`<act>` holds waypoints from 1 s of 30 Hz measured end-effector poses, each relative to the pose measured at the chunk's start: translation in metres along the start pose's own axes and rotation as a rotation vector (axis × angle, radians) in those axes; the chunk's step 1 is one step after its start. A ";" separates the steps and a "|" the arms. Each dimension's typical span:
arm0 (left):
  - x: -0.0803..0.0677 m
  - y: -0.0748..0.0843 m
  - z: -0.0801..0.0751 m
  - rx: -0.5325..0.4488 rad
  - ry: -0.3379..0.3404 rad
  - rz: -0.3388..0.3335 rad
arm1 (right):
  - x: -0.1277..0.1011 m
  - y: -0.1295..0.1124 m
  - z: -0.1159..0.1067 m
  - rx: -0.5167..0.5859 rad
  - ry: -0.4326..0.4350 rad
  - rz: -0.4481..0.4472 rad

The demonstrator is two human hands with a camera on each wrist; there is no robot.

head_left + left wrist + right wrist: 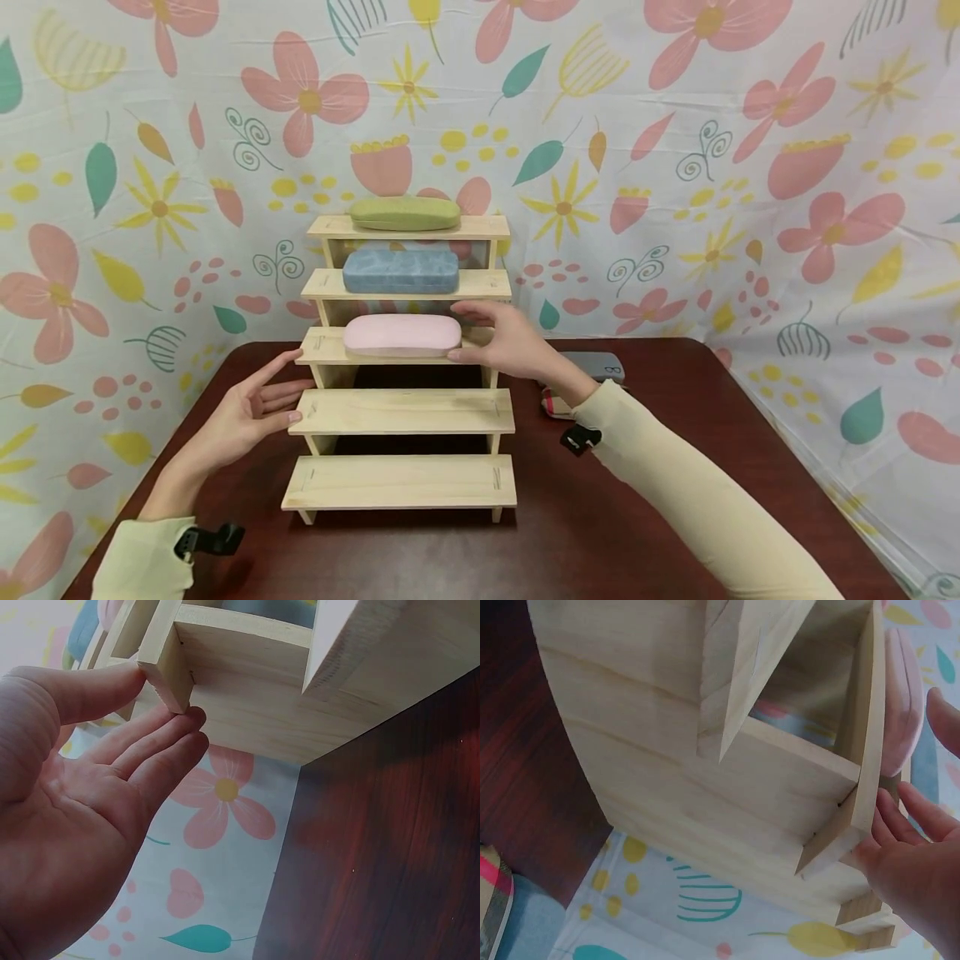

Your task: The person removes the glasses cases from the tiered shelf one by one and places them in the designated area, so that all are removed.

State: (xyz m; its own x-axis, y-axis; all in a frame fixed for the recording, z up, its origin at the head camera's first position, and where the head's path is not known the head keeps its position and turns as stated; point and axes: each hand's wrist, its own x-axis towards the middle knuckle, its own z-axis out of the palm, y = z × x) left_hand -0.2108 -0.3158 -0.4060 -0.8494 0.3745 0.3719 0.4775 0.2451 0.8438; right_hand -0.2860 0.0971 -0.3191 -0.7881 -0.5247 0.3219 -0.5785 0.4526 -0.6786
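A five-step wooden rack stands on the dark table. A green case lies on its top step, a blue case on the second and a pink case on the third. My right hand is at the pink case's right end, fingers spread above and below it; in the right wrist view the fingers lie straight by the step's end, apart from the pink case. My left hand is open beside the rack's left side, its fingertips touching a step's end.
A grey glasses case and a small patterned item lie on the table right of the rack, behind my right wrist. A flowered cloth hangs behind and to both sides. The two lowest steps are bare.
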 end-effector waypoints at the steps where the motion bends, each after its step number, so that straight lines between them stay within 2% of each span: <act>1: 0.000 0.000 0.000 0.001 0.000 -0.002 | 0.002 0.000 0.001 0.008 -0.004 -0.001; 13: 0.001 0.000 -0.001 -0.006 -0.003 -0.008 | 0.016 -0.002 0.012 0.030 -0.032 -0.046; 20: 0.001 0.000 -0.001 0.019 0.001 -0.002 | 0.021 0.000 0.017 0.029 -0.051 -0.033; 30: 0.000 -0.001 -0.001 0.026 0.004 -0.003 | 0.024 0.002 0.022 0.097 -0.068 -0.013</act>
State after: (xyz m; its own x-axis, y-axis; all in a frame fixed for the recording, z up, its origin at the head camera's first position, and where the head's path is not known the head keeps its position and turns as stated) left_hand -0.2117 -0.3171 -0.4062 -0.8515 0.3703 0.3713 0.4809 0.2691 0.8344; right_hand -0.3014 0.0690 -0.3269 -0.7626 -0.5793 0.2880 -0.5630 0.3751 -0.7364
